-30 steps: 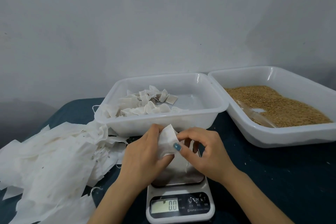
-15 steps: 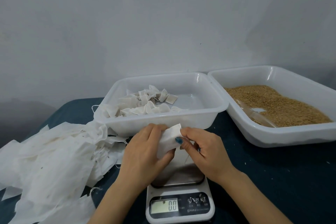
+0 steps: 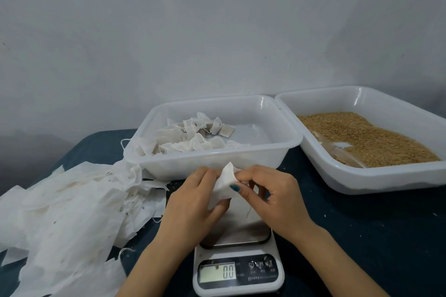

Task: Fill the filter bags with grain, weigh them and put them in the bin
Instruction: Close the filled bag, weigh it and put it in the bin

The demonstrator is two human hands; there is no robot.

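Both hands, left hand (image 3: 193, 202) and right hand (image 3: 270, 198), pinch an empty filter bag (image 3: 223, 182) above the scale (image 3: 237, 270); the thin paper could tear if pulled apart hard.

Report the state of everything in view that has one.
Scale, on, reads 0.0.
Filter bag, held above the scale.
Left hand, grips the filter bag.
Right hand, pinches the filter bag.
Bin, holds filled bags on its left side.
Grain tray, partly full of grain.
Empty bags, heaped loosely at left.
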